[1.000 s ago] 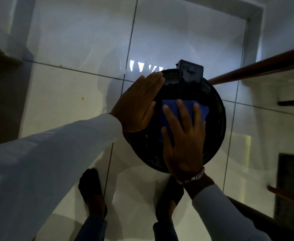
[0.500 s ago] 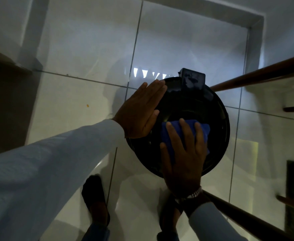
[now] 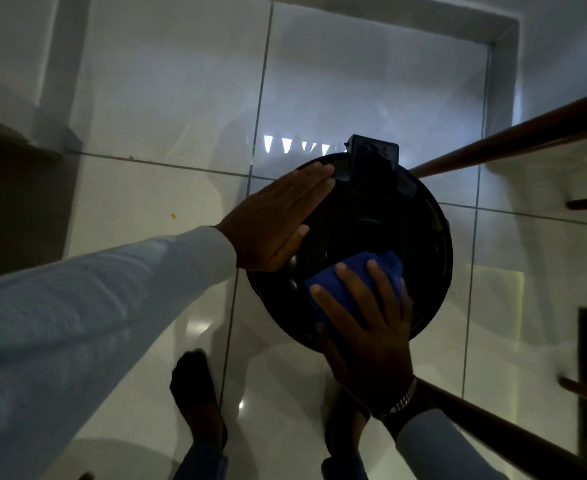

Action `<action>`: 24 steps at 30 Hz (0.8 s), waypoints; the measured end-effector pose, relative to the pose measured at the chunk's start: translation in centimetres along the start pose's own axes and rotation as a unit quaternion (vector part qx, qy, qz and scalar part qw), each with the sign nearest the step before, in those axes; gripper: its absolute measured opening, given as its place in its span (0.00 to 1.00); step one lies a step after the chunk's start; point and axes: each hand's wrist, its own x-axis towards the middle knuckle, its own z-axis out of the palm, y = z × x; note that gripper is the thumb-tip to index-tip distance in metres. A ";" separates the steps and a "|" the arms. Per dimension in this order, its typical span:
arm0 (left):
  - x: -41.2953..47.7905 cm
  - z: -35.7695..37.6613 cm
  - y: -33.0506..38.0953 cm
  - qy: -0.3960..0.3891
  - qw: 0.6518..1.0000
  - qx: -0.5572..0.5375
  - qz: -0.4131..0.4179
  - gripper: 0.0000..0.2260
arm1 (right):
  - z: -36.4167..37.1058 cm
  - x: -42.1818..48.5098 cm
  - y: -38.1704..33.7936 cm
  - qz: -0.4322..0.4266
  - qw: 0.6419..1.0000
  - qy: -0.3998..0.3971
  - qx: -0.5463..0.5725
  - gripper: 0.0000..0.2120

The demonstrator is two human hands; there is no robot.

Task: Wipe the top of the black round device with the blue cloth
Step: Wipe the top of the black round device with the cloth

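A: Left hand [image 3: 274, 220]?
B: Flat, fingers straight and together, resting on the black round device [image 3: 389, 220] at its 10 o'clock rim.
A: Right hand [image 3: 368, 327]?
B: Fingers spread, pressing the blue cloth [image 3: 351, 275] onto the device's top, 6 o'clock.

Cloth [image 3: 349, 282] on device [image 3: 371, 216], near side

The round device [image 3: 382, 220] is glossy black, the cloth [image 3: 351, 275] bright blue. The sleeves [image 3: 94, 299] are pale blue-white, the floor tiles [image 3: 167, 109] shiny white with grey grout, the rail [image 3: 514, 140] reddish brown.
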 end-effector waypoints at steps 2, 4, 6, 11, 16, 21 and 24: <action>0.0 0.0 0.0 0.001 1.000 -0.008 -0.006 0.29 | -0.2 -0.6 0.2 0.040 0.999 0.012 -0.004 0.23; 0.2 0.1 -0.1 0.004 1.000 -0.011 -0.004 0.29 | 0.0 0.0 -0.4 0.095 0.995 0.028 0.005 0.23; 0.2 0.2 -0.2 0.007 1.000 -0.010 -0.001 0.29 | 0.5 1.4 -2.0 0.156 0.987 0.032 0.016 0.22; 0.2 0.2 -0.1 0.009 1.000 -0.008 0.001 0.29 | 1.1 0.9 -3.7 0.084 0.996 -0.020 0.024 0.25; 0.3 0.3 -0.2 0.017 1.000 0.003 -0.002 0.29 | 0.0 -3.0 -0.3 -0.026 0.998 -0.060 -0.020 0.32; 0.2 0.4 -0.1 0.001 0.999 0.051 -0.005 0.29 | -1.9 -4.5 1.3 0.133 0.991 -0.018 0.029 0.31; -0.1 -0.1 1.3 0.000 0.992 0.120 -0.044 0.29 | -3.3 -4.6 0.9 0.250 0.966 0.028 0.059 0.29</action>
